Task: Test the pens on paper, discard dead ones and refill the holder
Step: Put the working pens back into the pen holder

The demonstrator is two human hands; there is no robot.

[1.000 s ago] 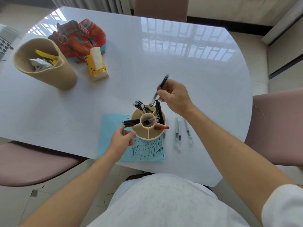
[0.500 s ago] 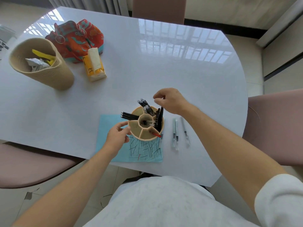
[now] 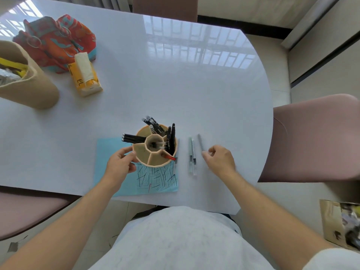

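Observation:
A beige pen holder [image 3: 155, 163] with several compartments stands on a blue paper [image 3: 109, 152] covered in scribbled test lines. Black pens [image 3: 171, 137] and a red-tipped one [image 3: 169, 157] stick out of it. My left hand [image 3: 119, 166] grips the holder's left wall. Two pale pens [image 3: 191, 154] lie side by side on the white table [image 3: 175, 84] to the right of the holder, and another pen [image 3: 176, 162] lies against the paper's right edge. My right hand [image 3: 220, 160] pinches the near end of a grey pen [image 3: 200, 141] that lies flat on the table.
A beige basket [image 3: 29, 90] with crumpled scraps stands at the far left, next to a yellow tissue pack [image 3: 85, 76] and a colourful cloth bag [image 3: 56, 41]. Pink chairs [image 3: 311, 137] stand left and right. A paper bag [image 3: 341, 223] sits on the floor at lower right.
My right hand put the black pen into the holder, then moved right and down to the grey pen on the table. My left hand stayed at the holder.

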